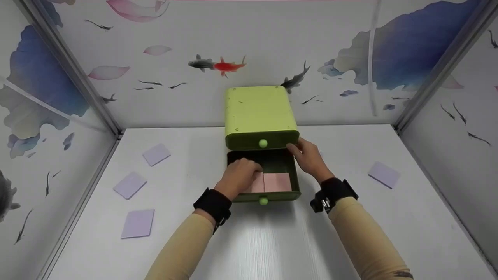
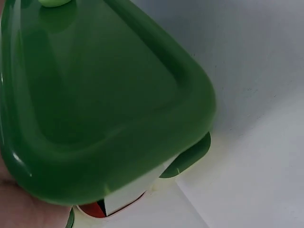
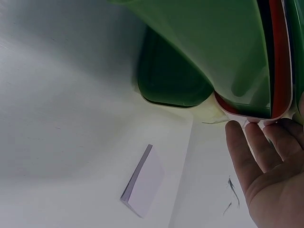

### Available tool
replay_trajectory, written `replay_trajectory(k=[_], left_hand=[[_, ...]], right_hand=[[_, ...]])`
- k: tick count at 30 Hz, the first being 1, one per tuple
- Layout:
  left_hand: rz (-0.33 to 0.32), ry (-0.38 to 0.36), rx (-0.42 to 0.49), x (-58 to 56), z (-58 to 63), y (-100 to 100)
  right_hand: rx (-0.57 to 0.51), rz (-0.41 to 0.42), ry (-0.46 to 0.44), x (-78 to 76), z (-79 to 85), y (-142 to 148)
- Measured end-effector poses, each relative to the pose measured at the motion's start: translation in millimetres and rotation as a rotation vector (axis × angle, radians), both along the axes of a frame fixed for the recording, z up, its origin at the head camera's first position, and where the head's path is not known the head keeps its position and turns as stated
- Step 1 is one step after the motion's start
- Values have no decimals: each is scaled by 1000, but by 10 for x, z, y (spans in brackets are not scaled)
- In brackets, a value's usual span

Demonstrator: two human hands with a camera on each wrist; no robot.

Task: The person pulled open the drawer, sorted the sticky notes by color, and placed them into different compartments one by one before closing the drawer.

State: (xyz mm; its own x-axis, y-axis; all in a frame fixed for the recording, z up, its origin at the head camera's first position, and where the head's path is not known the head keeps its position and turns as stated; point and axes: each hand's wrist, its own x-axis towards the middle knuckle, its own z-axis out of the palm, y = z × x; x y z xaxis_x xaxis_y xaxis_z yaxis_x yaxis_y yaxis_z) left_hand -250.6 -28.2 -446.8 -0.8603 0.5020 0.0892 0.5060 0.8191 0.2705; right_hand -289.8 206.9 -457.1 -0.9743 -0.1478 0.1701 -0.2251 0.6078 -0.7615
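A lime-green two-drawer box (image 1: 258,111) stands against the back wall, its lower drawer (image 1: 295,186) pulled out toward me. Inside the drawer lie two pink sticky-note pads side by side. My left hand (image 1: 239,175) reaches in from the front left, fingers curled down at the left pad (image 1: 256,184); its fingertips are partly hidden. The right pad (image 1: 277,182) lies flat beside it. At the box's right front corner rests my right hand (image 1: 309,157), thumb near the front edge. In the right wrist view its fairly straight fingers (image 3: 244,149) lie against the box's side.
On the left of the white table lie three lilac pads, one near the back (image 1: 156,154), one midway (image 1: 130,185) and one nearer me (image 1: 137,223). Another lilac pad (image 1: 384,175) is at the right. Printed walls (image 1: 163,101) enclose the table's back and sides.
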Motion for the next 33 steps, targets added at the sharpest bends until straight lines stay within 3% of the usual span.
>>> replay_trajectory(k=[8, 18, 26, 33], left_hand=[[1, 59, -27, 3, -27, 8], [-7, 109, 8, 12, -47, -13], [11, 168, 151, 45, 153, -116], [77, 312, 326, 33, 351, -294]], right_hand=[[3, -1, 2, 6, 26, 0], [2, -2, -10, 10, 32, -4], [12, -9, -22, 11, 29, -11], [20, -1, -31, 13, 50, -22]])
